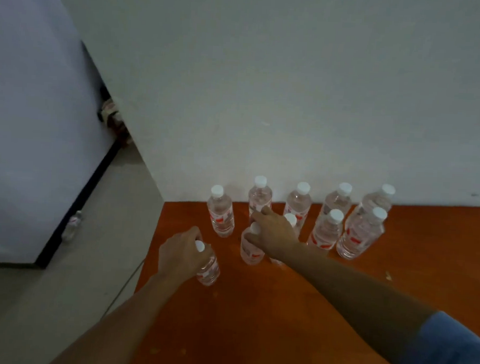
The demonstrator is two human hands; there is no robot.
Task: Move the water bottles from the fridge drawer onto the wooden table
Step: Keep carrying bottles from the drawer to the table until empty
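**Head view: both hands on bottles at the table**

Nearest, the left hand (pixel 183 254) curls its fingers round the top of the near bottle (pixel 208 269), which stands upright by the left edge of the wooden table (pixel 281 317); just beyond, the right hand (pixel 275 235) grips the neck of a second bottle (pixel 250 250), also upright on the table; farther back, the other bottles (pixel 326 233) stand in rows against the wall (pixel 294 87).

Left grip (pixel 183 255): bare forearm extended, fingers wrapped round front bottle (pixel 209 272). Right grip (pixel 275 233): blue-sleeved arm extended, fingers clasping middle bottle (pixel 250 252).
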